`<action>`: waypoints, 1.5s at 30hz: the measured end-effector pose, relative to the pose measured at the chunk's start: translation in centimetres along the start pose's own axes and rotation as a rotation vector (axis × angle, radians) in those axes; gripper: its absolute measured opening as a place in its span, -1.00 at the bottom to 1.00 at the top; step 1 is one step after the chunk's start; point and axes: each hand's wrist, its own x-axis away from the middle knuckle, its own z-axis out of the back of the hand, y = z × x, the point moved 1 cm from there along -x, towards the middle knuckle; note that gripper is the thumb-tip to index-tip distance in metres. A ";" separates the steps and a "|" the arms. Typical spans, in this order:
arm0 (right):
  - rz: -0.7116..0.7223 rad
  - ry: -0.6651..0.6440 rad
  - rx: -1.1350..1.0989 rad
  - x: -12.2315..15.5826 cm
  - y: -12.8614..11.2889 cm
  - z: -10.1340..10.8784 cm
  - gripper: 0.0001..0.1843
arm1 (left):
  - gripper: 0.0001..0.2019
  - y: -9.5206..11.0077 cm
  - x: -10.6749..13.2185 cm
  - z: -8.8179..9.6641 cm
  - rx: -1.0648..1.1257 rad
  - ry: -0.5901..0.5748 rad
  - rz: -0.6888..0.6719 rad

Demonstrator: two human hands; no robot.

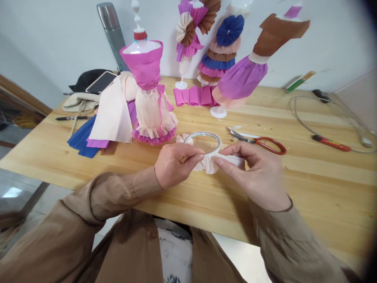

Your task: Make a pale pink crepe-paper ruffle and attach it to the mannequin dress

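Note:
Both hands work just above the front of the wooden table (309,188). My left hand (173,163) is closed, pinching a gathered strip of cream crepe paper (210,163). My right hand (256,173) is closed on the same strip from the right, thumb and fingers pressing it. A roll of tape (203,135) lies directly behind the paper, almost touching it. A small cream pleated piece (182,138) sits at the roll's left. Red-handled scissors (259,142) lie just beyond my right hand.
A bottle dressed in a pink and cream paper dress (149,98) stands at the left, among loose paper sheets (97,129). More paper-dressed figures (232,67) stand at the back. A phone (101,81), a steel flask (113,33), a pen (72,118) and a cable with a red tool (331,142) lie around.

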 end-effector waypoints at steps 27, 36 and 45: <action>0.159 0.003 0.018 0.4 -0.6 -1.2 -0.90 | -0.74 -0.7 0.0 -0.2 -0.134 0.102 -0.270; 0.206 -0.013 0.041 0.3 -0.8 -0.9 -0.90 | -0.73 -0.8 0.0 -0.1 -0.134 0.088 -0.249; 0.151 -0.011 0.054 0.3 -0.6 -1.1 -0.85 | -0.76 -0.7 0.2 0.1 -0.154 0.051 -0.270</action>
